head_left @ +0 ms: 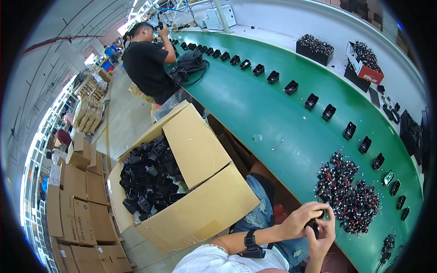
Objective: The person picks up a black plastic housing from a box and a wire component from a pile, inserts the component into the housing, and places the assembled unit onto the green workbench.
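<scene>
My left hand [298,220] and my right hand [324,234] meet in front of me at the near edge of the green table [273,116]. Between them they grip a small black plastic part [313,224], mostly covered by my fingers. Just beyond my hands lies a heap of small components with red and black wires [348,193]. A curved row of black plastic housings [349,130] runs along the table, and one of them [388,178] shows a pale green board. A black band [251,243] is around my left wrist.
To my left stands an open cardboard box [195,218] full of black housings [152,173]. A co-worker in a black shirt [144,61] is farther along the table, near a black bag [189,66]. Bins of wired parts [315,48] stand at the back. Stacked cartons [86,214] line the left.
</scene>
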Tool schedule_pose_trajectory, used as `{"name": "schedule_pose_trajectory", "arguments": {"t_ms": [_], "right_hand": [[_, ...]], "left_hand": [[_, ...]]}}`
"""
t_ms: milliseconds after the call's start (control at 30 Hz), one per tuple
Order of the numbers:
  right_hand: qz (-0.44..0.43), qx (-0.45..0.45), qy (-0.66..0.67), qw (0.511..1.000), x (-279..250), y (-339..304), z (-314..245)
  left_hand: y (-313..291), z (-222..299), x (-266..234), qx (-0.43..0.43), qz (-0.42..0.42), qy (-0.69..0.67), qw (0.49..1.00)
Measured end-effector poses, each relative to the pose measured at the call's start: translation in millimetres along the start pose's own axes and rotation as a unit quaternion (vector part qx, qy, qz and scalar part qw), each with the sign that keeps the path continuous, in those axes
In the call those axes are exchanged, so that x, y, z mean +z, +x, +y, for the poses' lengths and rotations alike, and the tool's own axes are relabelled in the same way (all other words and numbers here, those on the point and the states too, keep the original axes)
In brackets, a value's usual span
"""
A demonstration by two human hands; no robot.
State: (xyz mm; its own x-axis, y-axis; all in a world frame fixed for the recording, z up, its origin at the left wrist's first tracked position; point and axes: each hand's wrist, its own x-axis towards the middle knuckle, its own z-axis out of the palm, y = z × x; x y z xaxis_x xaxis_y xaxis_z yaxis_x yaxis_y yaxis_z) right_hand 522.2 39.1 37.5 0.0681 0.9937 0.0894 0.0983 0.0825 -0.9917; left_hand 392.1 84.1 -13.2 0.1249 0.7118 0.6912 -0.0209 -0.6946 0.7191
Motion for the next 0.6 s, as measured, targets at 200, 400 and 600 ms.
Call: {"name": "schedule_pose_trajectory", "arguments": {"t_ms": [200,400,600], "right_hand": [[-0.101,-0.012,-0.034,0.994,-46,-13,-42],[0.030,-0.146,-0.280,0.948,-105,27,-56],[0.166,-0.145,-0.312,0.924,-244,107,-52]], "left_hand": [[5,26,7,0.014,-0.079,-0.072,0.994],[43,12,-10,-0.057,-0.100,0.036,0.993],[30,-53,-50,-0.182,0.019,0.105,0.978]]}}
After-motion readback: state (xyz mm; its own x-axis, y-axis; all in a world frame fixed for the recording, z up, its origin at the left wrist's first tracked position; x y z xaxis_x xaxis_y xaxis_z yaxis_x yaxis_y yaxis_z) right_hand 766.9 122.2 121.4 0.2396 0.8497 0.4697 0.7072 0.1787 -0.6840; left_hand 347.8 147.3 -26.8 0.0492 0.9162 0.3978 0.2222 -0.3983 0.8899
